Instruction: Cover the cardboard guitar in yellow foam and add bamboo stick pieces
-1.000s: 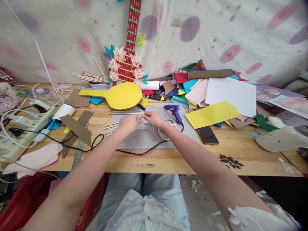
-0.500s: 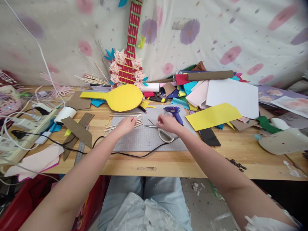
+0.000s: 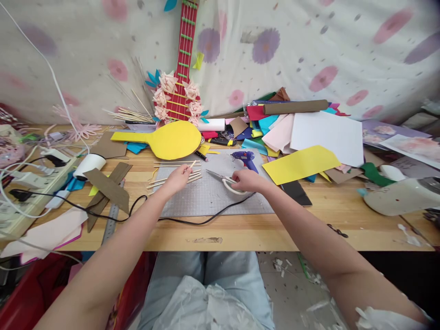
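Observation:
My left hand [image 3: 179, 178] is closed in a pinch on a thin wooden stick [image 3: 193, 163], whose pale tip pokes out above the fingers. Several more sticks [image 3: 195, 177] lie around that hand on the grey cutting mat [image 3: 192, 201]. My right hand [image 3: 245, 180] is closed on the scissors [image 3: 220, 176], gripping them at the white handles. Their blades point left toward my left hand. Just behind my right hand lies a blue glue gun [image 3: 245, 159]. Beyond my left hand rests a yellow guitar-shaped piece [image 3: 175, 141].
A red paper guitar with pale flowers [image 3: 182, 87] leans against the curtain. Coloured sheets pile up at the back right, with a yellow strip [image 3: 302, 164] in front. A black cord [image 3: 202, 223] crosses the mat's front. A power strip [image 3: 37, 192] stands at left.
My right hand has closed on the scissors' handles, and the blades have come closer together. My left hand stays pinched on the stick. The view has shifted slightly.

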The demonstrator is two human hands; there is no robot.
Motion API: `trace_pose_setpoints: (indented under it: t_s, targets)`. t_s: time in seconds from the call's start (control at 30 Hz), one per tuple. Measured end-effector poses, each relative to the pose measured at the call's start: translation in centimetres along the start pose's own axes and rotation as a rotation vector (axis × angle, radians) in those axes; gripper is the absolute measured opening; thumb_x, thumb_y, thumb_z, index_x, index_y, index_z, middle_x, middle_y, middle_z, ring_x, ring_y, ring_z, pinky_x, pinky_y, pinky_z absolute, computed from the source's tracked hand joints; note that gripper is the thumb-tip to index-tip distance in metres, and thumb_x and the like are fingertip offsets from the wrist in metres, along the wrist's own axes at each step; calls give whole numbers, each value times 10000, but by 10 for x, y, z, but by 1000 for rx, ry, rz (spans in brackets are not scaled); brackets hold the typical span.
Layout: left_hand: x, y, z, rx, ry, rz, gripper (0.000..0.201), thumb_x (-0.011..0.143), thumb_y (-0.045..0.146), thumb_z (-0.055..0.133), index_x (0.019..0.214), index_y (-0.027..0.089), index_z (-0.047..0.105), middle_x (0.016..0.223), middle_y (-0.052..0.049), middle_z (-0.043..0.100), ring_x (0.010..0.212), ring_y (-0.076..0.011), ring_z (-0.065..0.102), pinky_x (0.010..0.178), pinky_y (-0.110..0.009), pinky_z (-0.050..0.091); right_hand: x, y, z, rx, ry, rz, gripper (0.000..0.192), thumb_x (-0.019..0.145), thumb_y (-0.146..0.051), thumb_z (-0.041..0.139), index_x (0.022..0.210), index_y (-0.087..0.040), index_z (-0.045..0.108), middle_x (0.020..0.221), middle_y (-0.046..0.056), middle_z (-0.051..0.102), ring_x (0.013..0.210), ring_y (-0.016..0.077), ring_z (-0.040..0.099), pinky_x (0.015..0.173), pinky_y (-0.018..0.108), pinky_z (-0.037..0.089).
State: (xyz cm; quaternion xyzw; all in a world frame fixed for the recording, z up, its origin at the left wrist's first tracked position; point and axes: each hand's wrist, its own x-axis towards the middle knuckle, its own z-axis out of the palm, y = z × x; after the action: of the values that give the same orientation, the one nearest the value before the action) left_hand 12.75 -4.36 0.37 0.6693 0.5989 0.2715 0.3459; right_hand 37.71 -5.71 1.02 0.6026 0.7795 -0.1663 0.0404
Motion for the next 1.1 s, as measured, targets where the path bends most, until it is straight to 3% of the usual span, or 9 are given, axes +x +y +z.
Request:
trace_pose_setpoints:
  t_s: [0.1,0.2,0.3,0.47,0.63,0.9,1.1]
  targets:
    - [-2,6,0,-177,2,-18,169,832,255,398,743,184,522,488,57,339,460,-103,323,471,-212,240,2,4,-3,287,10,-2,214,661,-327,591,821,-189,553,811,28,632,713,157,565,555,236,358]
    - [-5,17,0,-364,-29,-67,145,835,236,384,768,184,502,475,70,309,416,-82,271,430,-198,201,5,-5,3,517,160,28,358,625,-430,643,848,-198,486,778,-4,588,672,130,519,548,224,351]
    - [-8,27,-2,-502,-27,-59,119,825,226,398,762,175,485,509,64,360,410,-61,270,410,-186,185,10,-23,10,608,297,25,456,606,-514,649,869,-209,435,760,-25,546,657,124,489,558,224,354]
    - [-12,38,-3,-547,-1,-28,93,798,215,420,768,176,499,488,74,306,407,-57,227,408,-185,169,13,-52,8,506,271,-118,448,659,-540,614,912,-207,453,835,4,575,725,141,529,596,227,362]
    - [-10,34,2,-467,35,40,115,779,218,427,773,173,532,502,64,302,441,-70,282,445,-204,237,15,-66,1,317,289,-245,395,752,-570,521,834,-184,496,850,44,595,776,151,547,631,231,356]
    - [-6,24,7,-337,99,130,156,789,262,431,777,166,554,540,44,363,502,-89,345,499,-215,302,16,-67,-2,209,322,-271,476,754,-631,486,902,-180,512,906,74,601,837,174,550,652,242,356]
    - [-7,28,8,-248,142,189,210,794,290,424,797,152,583,616,14,502,615,-118,458,609,-231,372,16,-70,-7,265,250,-228,495,812,-645,369,899,-187,534,903,68,633,785,166,574,610,232,354]
